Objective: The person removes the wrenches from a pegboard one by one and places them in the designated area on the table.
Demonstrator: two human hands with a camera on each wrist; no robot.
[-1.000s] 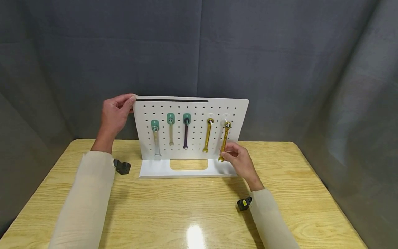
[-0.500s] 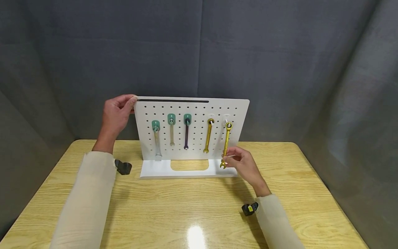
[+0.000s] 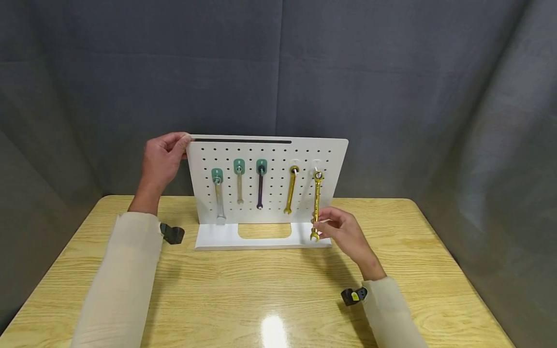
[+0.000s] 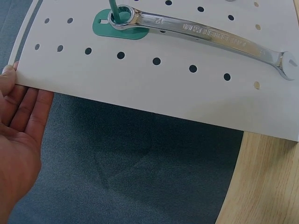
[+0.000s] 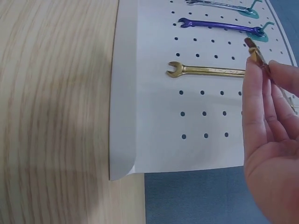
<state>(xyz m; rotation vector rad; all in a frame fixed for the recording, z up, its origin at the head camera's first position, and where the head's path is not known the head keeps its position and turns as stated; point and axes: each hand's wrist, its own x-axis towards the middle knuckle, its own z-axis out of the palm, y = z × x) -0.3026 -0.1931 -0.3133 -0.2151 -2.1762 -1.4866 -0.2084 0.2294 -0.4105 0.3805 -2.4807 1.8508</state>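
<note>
A gold wrench (image 3: 316, 203) stands almost upright before the right part of the white pegboard (image 3: 277, 181); its ring end is at a white hook (image 3: 316, 169), but I cannot tell if it hangs there. The right hand (image 3: 348, 237) pinches its lower end. The left hand (image 3: 161, 157) grips the board's top left corner between thumb and fingers. To the left hang another gold wrench (image 3: 291, 191) and a purple wrench (image 3: 260, 189).

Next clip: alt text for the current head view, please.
A right hand pinches the lower part of a gold wrench whose ring end is at a white hook on a white pegboard standing on a wooden table. The left hand grips the board's top left corner; four other wrenches hang there: one gold, one purple, two silver.
</note>
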